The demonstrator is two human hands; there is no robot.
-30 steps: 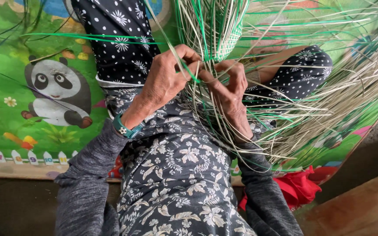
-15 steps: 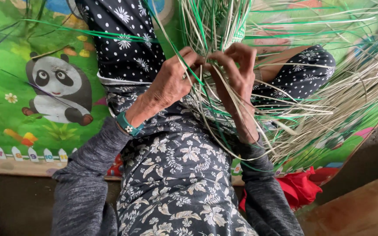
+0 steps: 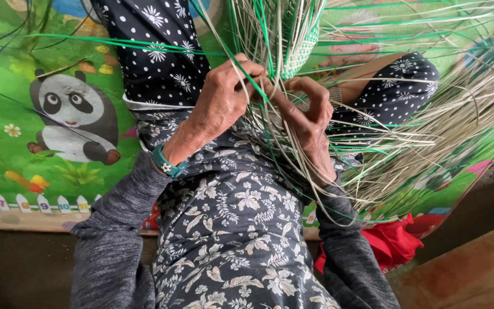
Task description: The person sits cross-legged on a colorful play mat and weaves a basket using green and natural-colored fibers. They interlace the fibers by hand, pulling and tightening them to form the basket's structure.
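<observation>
Both hands work over the lap, at the lower edge of a half-woven basket (image 3: 299, 43) of pale and green strips. The left hand (image 3: 224, 97) pinches a green strip (image 3: 258, 80) between thumb and fingers. The right hand (image 3: 307, 117) curls closed around pale strips (image 3: 338, 149) fanning toward the mat (image 3: 24, 68).

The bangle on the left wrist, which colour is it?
Teal, as the head view shows: the bangle sits just below the left hand.
</observation>
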